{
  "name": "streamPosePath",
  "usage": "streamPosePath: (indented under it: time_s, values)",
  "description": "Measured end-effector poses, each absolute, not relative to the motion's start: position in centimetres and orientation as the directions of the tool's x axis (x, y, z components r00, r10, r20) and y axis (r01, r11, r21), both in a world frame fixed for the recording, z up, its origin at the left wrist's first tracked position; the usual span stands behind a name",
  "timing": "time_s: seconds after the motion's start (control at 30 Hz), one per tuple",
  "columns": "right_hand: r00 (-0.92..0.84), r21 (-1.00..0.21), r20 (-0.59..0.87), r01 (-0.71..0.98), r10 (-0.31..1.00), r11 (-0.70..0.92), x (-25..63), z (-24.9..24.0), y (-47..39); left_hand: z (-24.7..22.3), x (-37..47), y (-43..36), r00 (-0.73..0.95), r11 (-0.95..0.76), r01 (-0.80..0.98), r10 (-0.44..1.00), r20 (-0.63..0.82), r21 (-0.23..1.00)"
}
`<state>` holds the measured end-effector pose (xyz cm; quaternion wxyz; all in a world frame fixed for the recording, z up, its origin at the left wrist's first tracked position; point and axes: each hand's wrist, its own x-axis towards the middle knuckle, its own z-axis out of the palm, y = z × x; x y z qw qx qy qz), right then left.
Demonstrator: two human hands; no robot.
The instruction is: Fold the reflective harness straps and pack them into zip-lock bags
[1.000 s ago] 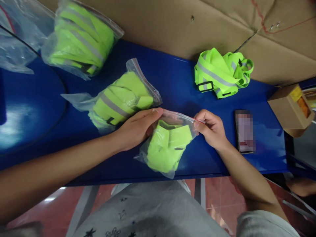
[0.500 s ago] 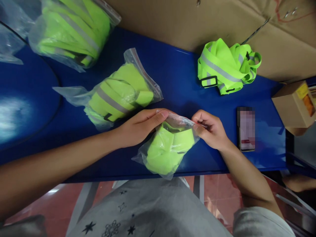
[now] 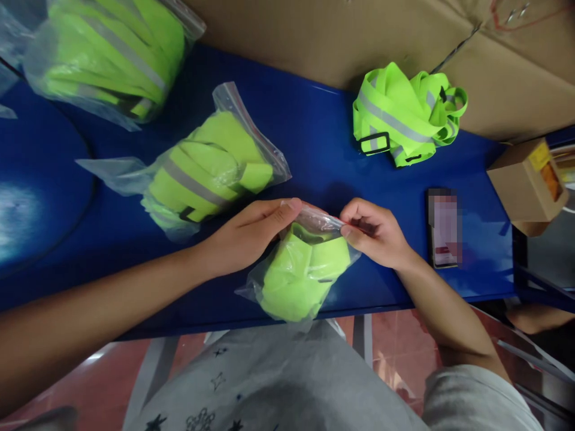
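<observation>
A clear plastic bag with a folded neon-yellow strap inside lies at the table's front edge. My left hand pinches the left part of the bag's top edge, thumb on top. At the right end of the same edge, my right hand grips it between thumb and curled fingers. Just behind my left hand is another bagged yellow strap with a grey stripe. An unbagged yellow strap bundle with black buckles sits farther back on the right.
A larger bagged yellow bundle is at the back left. On the blue table a phone lies right of my right hand. A small cardboard box stands at the right end, and brown cardboard runs along the back.
My right hand has slid slightly left along the bag's top edge. The view has shifted a little, so the surrounding things appear farther left.
</observation>
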<state>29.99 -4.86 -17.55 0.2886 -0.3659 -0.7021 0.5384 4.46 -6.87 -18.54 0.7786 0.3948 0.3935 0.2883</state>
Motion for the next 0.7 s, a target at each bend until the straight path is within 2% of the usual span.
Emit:
streamPosePath:
  time_s: [0.23, 0.47, 0.57, 0.7]
  values:
    - [-0.553, -0.969, 0.031, 0.187, 0.833, 0.160, 29.85, -17.94, -5.17, -18.67, 4.15, -6.66, 0.518, 0.379, -0.012, 0.794, -0.318, 0.925]
    - [-0.483, -0.939, 0.075, 0.260, 0.872, 0.225, 29.41, -17.98, -5.62, -18.27, 4.42, -6.67, 0.446, 0.163, 0.133, 0.871, -0.206, 0.978]
    - [-0.492, -0.921, 0.099, 0.283, 0.865, 0.267, 29.53, -17.86, -5.72, -18.03, 4.52, -6.63, 0.452, 0.187, 0.110, 0.865, -0.217, 0.976]
    - [-0.513, -0.870, 0.172, 0.322, 0.841, 0.374, 29.77, -17.54, -5.84, -18.01, 4.69, -6.81, 0.339, 0.276, 0.024, 0.902, -0.267, 0.961]
